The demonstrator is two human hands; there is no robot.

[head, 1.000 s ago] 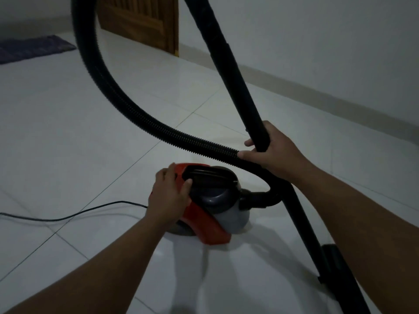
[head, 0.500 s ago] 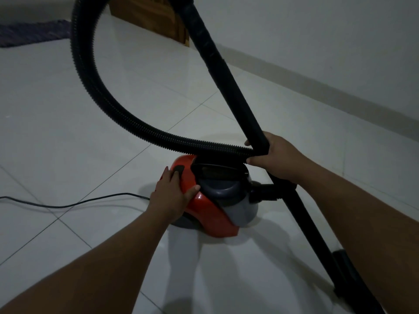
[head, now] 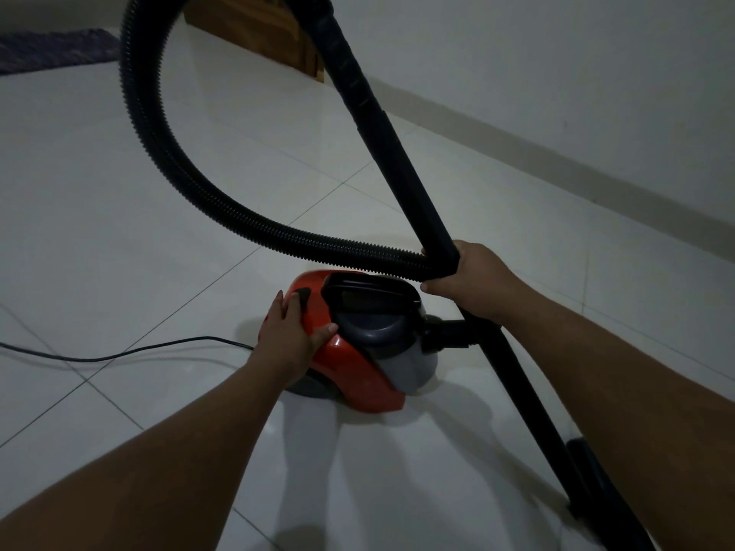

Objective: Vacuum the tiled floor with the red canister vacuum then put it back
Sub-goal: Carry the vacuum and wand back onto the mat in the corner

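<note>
The red canister vacuum (head: 358, 367) sits on the white tiled floor (head: 119, 232) in the middle of the view, with a dark grey top and black handle. My left hand (head: 290, 332) rests flat on its red rear, fingers by a dark button. My right hand (head: 473, 280) grips the black wand (head: 401, 153) together with the ribbed hose (head: 191, 184), which loops up to the left and out of frame. The wand runs down to the floor head (head: 588, 471) at lower right, partly hidden by my arm.
A black power cord (head: 119, 353) trails left across the tiles from the canister. A wall with a pale skirting (head: 557, 169) runs along the right. A wooden door (head: 262, 29) stands at the back, and a dark mat (head: 51, 49) lies at far left.
The view has tilted slightly, and the canister now sits a little further from me. My left hand has flattened on the red rear; the right keeps its grip on the wand.
</note>
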